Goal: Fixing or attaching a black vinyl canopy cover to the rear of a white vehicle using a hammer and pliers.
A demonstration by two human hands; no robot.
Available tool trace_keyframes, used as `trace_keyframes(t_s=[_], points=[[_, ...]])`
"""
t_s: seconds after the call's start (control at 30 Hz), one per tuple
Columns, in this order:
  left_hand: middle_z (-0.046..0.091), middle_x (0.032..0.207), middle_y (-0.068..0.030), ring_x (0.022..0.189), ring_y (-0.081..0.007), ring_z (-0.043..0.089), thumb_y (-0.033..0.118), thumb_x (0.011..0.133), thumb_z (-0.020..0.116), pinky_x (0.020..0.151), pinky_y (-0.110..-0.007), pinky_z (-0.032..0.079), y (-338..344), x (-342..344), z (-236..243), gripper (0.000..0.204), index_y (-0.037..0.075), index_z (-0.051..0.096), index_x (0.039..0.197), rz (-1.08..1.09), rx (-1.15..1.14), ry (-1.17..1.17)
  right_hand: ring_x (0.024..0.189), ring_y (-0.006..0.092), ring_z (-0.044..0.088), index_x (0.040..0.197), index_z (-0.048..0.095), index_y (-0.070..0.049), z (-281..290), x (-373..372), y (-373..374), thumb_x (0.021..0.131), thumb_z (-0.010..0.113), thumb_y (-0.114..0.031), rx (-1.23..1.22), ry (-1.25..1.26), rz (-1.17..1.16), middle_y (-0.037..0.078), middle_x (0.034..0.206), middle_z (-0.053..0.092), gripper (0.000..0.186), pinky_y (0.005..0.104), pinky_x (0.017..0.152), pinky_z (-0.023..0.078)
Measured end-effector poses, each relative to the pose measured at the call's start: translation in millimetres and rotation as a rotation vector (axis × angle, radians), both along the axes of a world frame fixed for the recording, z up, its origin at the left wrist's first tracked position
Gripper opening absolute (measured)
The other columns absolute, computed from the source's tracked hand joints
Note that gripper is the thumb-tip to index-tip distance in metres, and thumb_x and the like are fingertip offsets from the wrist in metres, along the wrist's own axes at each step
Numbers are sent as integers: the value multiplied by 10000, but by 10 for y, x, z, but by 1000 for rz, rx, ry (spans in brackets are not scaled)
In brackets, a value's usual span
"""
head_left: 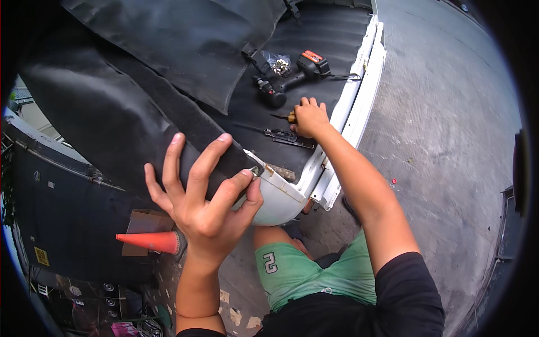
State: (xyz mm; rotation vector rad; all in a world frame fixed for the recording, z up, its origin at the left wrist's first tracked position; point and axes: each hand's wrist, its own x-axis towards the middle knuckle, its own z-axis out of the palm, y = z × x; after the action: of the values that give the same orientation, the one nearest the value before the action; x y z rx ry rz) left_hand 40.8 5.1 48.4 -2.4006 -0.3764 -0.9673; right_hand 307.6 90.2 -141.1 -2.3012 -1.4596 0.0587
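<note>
At the near corner of a black vinyl sheet (129,106), my left hand (208,208) pinches a small metal ring (255,170) between thumb and forefinger. Its other fingers spread over the sheet. My right hand (310,119) is closed round the yellow-brown handle (291,117) of a thin pointed tool whose dark tip points left; its exact kind is unclear. Just below that hand, a black hand tool (281,133) lies on the dark ribbed bed. Beyond it are a black cordless power tool (297,76) with an orange-topped battery and a clear bag of small metal parts (279,65).
A white metal side rail (349,109) runs along the bed's right edge, meeting a rounded white corner (275,199) near my knees. A short, rough brown piece (282,172) lies inside that corner. An orange cone (149,241) and cardboard (146,220) are at lower left.
</note>
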Motion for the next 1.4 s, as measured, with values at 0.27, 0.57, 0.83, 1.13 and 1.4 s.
trace_keyframes(t_s=[0.27, 0.57, 0.83, 1.13, 1.4], points=[[672, 1329, 19, 1403, -334, 468, 211, 676, 840, 1176, -615, 167, -56, 77, 8, 161, 190, 709, 767, 18, -91, -27, 1055, 306, 702, 1218, 627, 30, -152, 239, -371, 945, 599, -190, 216, 342, -69, 209, 1091, 707, 351, 458, 917, 553], [654, 1312, 82, 1392, -282, 467, 241, 691, 815, 1182, -603, 174, 25, 14, -16, 153, 211, 675, 743, -57, -84, -116, 838, 129, 575, 1325, 588, 24, -752, -251, -1581, 1060, 575, -370, 895, 1773, 206, -42, 753, 517, 475, 375, 871, 527], [660, 1351, 79, 1386, -229, 513, 281, 697, 817, 1207, -550, 197, 145, 54, -408, 177, 222, 677, 788, -135, 115, -298, 1324, 522, 511, 1408, 502, 14, -764, -1077, -2020, 1080, 462, -452, 732, 2044, 483, 179, 1395, 570, 571, 599, 1047, 497], [649, 1317, 67, 1348, -184, 524, 243, 763, 756, 1172, -518, 265, 142, 133, -380, 99, 193, 687, 815, -126, 152, -363, 694, 114, 624, 1197, 654, 71, 810, -1197, -2379, 957, 700, -115, 622, 672, 215, 35, 772, 629, 307, 277, 582, 511], [611, 1363, 56, 1404, -215, 469, 198, 707, 810, 1196, -532, 261, 58, 104, -324, 177, 198, 702, 847, -127, -34, -304, 649, 164, 646, 969, 650, 63, 1558, -1044, -2526, 966, 673, -181, 208, 512, 201, 101, 694, 639, 244, 360, 614, 506]])
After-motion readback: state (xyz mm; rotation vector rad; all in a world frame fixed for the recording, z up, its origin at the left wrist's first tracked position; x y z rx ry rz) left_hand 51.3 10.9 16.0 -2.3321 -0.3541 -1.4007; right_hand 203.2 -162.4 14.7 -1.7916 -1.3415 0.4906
